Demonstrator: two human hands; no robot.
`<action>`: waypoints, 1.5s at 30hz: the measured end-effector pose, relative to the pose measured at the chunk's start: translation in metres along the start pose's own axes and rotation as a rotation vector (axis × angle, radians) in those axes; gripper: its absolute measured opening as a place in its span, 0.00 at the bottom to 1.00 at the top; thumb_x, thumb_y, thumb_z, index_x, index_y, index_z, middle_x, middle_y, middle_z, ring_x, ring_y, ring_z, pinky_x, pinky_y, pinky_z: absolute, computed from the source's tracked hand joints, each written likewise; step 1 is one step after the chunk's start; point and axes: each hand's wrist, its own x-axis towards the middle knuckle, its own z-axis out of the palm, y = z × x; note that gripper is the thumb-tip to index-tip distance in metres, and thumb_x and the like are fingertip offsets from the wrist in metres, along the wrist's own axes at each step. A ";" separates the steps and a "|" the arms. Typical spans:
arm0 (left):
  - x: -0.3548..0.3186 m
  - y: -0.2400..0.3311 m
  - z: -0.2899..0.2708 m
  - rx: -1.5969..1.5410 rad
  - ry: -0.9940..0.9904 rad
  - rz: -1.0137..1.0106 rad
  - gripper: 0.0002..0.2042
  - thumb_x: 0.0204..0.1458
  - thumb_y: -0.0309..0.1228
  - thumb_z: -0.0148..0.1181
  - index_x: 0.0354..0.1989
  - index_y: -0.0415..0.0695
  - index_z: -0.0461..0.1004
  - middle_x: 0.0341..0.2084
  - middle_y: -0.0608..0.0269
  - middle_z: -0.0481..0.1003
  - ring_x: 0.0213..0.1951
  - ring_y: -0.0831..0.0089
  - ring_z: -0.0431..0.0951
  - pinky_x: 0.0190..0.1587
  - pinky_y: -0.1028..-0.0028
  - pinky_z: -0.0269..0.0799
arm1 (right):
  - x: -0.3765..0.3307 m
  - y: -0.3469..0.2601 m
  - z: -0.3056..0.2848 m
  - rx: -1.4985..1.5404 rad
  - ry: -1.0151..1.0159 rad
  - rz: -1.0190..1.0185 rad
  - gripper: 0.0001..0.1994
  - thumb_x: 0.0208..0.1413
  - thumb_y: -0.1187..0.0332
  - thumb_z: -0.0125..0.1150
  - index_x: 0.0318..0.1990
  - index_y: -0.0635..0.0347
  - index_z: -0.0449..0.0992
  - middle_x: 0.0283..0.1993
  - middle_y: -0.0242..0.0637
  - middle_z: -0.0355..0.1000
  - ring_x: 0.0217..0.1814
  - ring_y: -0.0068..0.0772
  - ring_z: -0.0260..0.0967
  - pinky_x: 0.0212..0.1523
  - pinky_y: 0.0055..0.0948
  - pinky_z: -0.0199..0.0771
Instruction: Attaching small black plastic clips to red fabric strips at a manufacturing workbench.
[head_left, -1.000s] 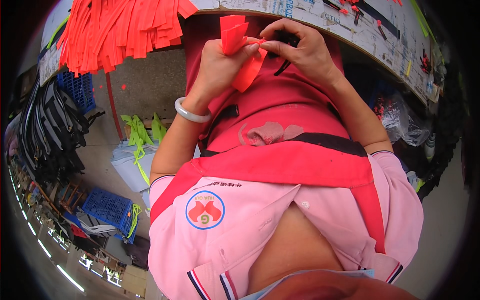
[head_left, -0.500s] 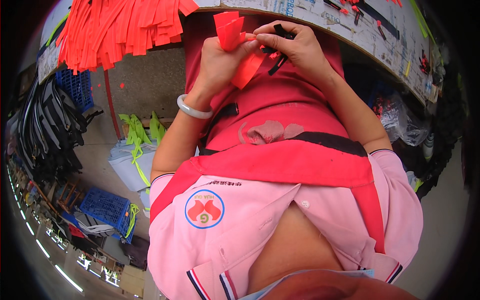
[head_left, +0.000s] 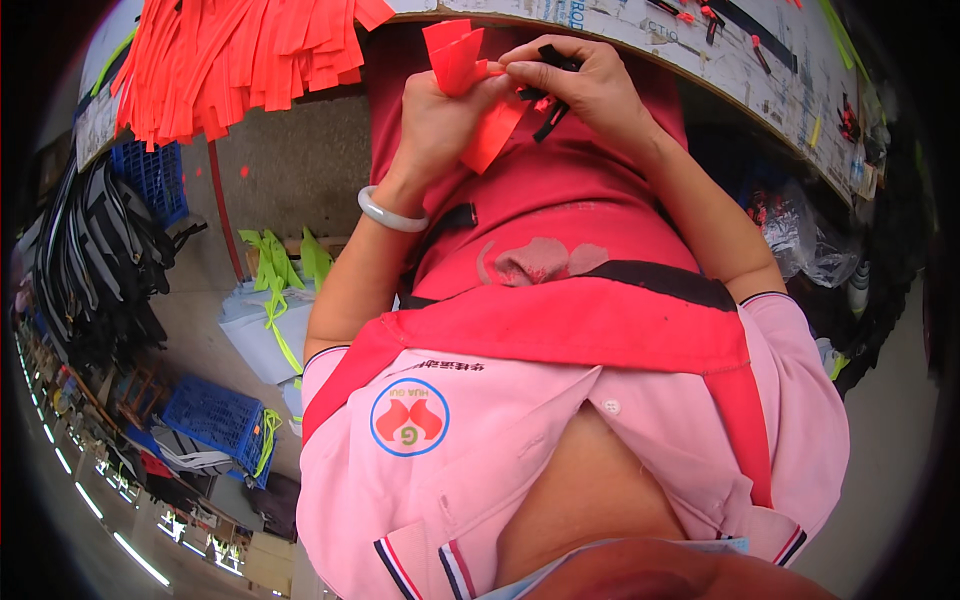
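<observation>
Over my lap, close to the bench edge, my two hands meet. My left hand, with a pale bangle at its wrist, is closed around a bright orange-red fabric strip; one folded end stands up above the fist and the other hangs below it. My right hand pinches at the strip's side with thumb and forefinger. Short black strap pieces with small orange-red bits are tucked in the right hand, sticking out beside the thumb. Just what lies between the pinching fingertips is too small to make out.
A thick pile of orange-red strips hangs over the bench edge at left. Small black and red pieces lie on the worn bench top. Black and grey straps, blue crates and lime-green strips are at left; a plastic bag is at right.
Both hands have shifted very slightly left, still joined at the strip. The black pieces in my right hand have tilted a little. The grip looks the same.
</observation>
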 end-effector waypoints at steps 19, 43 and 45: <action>0.001 -0.002 -0.005 0.046 -0.007 0.001 0.08 0.51 0.26 0.60 0.39 0.37 0.79 0.27 0.66 0.79 0.30 0.83 0.75 0.34 0.80 0.71 | 0.002 -0.001 0.000 0.006 0.059 0.006 0.10 0.54 0.68 0.63 0.39 0.65 0.78 0.31 0.28 0.74 0.32 0.14 0.69 0.34 0.15 0.70; -0.002 0.005 -0.007 0.068 -0.029 0.031 0.09 0.53 0.27 0.60 0.40 0.36 0.78 0.28 0.66 0.79 0.31 0.83 0.75 0.35 0.81 0.71 | 0.000 -0.004 0.000 -0.047 0.048 0.015 0.11 0.56 0.66 0.61 0.41 0.64 0.77 0.36 0.29 0.74 0.37 0.15 0.70 0.36 0.17 0.71; -0.002 0.005 -0.007 0.104 -0.034 0.023 0.09 0.53 0.27 0.60 0.41 0.36 0.78 0.29 0.67 0.78 0.32 0.83 0.74 0.36 0.82 0.70 | 0.002 -0.004 0.002 -0.027 0.053 -0.096 0.11 0.55 0.66 0.62 0.38 0.66 0.78 0.30 0.30 0.74 0.31 0.15 0.70 0.34 0.15 0.70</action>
